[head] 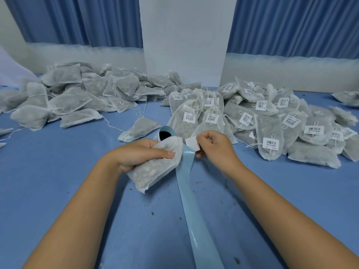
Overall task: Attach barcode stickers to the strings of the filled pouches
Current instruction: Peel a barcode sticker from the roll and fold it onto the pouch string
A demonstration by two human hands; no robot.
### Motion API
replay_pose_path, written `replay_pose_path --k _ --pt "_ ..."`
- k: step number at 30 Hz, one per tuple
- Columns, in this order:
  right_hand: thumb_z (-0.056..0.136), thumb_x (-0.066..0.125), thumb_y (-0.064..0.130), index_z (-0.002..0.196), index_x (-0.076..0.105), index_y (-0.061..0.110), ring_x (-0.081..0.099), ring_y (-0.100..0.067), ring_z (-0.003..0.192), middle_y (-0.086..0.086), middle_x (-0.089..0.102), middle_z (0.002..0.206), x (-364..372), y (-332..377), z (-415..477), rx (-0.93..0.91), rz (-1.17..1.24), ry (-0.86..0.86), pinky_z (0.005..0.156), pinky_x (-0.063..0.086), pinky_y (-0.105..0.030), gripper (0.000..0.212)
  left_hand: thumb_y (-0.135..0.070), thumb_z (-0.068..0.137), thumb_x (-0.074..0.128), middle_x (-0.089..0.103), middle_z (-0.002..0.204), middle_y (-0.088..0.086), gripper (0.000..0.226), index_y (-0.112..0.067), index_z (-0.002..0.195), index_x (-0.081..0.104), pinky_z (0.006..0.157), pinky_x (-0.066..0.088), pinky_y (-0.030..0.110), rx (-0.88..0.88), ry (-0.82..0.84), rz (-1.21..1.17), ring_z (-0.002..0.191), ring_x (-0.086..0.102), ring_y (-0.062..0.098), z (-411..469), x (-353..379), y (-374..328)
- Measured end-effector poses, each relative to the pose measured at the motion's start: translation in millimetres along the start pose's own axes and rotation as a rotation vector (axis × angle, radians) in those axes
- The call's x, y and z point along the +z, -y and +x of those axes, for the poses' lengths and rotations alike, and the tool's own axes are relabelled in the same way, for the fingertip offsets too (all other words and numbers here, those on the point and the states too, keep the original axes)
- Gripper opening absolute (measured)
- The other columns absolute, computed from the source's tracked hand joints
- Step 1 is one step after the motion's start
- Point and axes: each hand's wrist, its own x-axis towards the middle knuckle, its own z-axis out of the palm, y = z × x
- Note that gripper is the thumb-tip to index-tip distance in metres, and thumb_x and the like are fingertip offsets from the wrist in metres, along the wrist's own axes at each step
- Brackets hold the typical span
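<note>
My left hand [139, 154] grips a filled white mesh pouch [155, 167] near its tied top, thumb pressed across it. My right hand [213, 146] pinches a white sticker [192, 144], seen from its blank side, just right of the pouch's top. The pouch's string [173, 143] shows faintly near the neck. A pale blue backing strip [196, 214] runs from the sticker roll [165, 134] behind the pouch down toward the front edge, passing between my hands.
A heap of unlabelled pouches [77, 98] with loose strings lies at the back left. A heap of pouches with barcode labels [272, 123] fills the back right. A white pillar [186, 39] and blue curtains stand behind. Small crumbs dot the blue table [58, 171].
</note>
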Motion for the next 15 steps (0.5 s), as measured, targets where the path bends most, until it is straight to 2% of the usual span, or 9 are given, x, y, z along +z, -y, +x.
replay_pose_path --k 1,3,7,10,12,15 --pt "0.093 0.054 0.01 0.079 0.064 0.007 0.065 -0.008 0.054 0.004 0.067 0.063 0.4 0.4 -0.1 0.013 0.026 -0.004 0.061 0.057 -0.027 0.017 -0.043 0.062 0.076 0.072 0.086 0.006 0.05 -0.005 0.094 0.077 0.056 0.051 0.018 -0.004 0.006 -0.009 0.067 0.065 0.011 -0.5 0.4 -0.4" --pt "0.093 0.054 0.01 0.08 0.063 0.007 0.065 -0.01 0.056 0.002 0.068 0.066 0.5 0.5 -0.3 0.013 0.032 -0.009 0.061 0.058 -0.027 0.016 -0.043 0.062 0.076 0.072 0.077 0.004 0.031 -0.016 0.077 0.079 0.054 0.049 0.017 -0.011 0.022 -0.02 0.063 0.065 0.009 -2.4 1.0 -1.3" --pt "0.093 0.053 0.01 0.08 0.062 0.007 0.065 -0.012 0.058 0.005 0.068 0.063 -2.4 0.7 0.3 -0.006 0.013 -0.033 0.067 0.058 -0.033 0.016 -0.042 0.065 0.084 0.072 0.095 0.015 0.053 -0.001 0.097 0.074 0.066 0.051 0.022 -0.006 0.016 0.0 0.08 0.066 0.017 -0.4 -1.9 1.1" --pt "0.093 0.053 0.009 0.079 0.062 0.008 0.066 -0.013 0.058 0.003 0.069 0.065 -4.2 0.8 1.0 0.002 0.03 -0.071 0.062 0.057 -0.031 0.016 -0.045 0.06 0.083 0.071 0.077 0.005 0.034 -0.016 0.076 0.077 0.056 0.05 0.019 -0.01 0.027 0.002 0.065 0.065 0.012 -1.5 -1.3 0.6" --pt "0.092 0.052 0.009 0.077 0.061 0.009 0.068 -0.013 0.059 0.002 0.069 0.065 -5.7 0.8 1.5 0.017 0.057 -0.099 0.055 0.057 -0.026 0.018 -0.046 0.06 0.079 0.07 0.073 0.003 0.028 -0.019 0.069 0.075 0.054 0.05 0.019 -0.013 0.031 0.008 0.063 0.065 0.011 -1.2 -0.2 1.2" --pt "0.093 0.052 0.01 0.075 0.06 0.011 0.067 -0.008 0.057 0.007 0.068 0.06 -8.1 1.4 1.9 0.021 0.087 -0.133 0.053 0.054 -0.021 0.02 -0.043 0.064 0.076 0.068 0.067 -0.002 0.021 -0.023 0.06 0.072 0.051 0.048 0.016 -0.013 0.018 -0.001 0.058 0.063 0.008 -1.1 0.5 0.7"
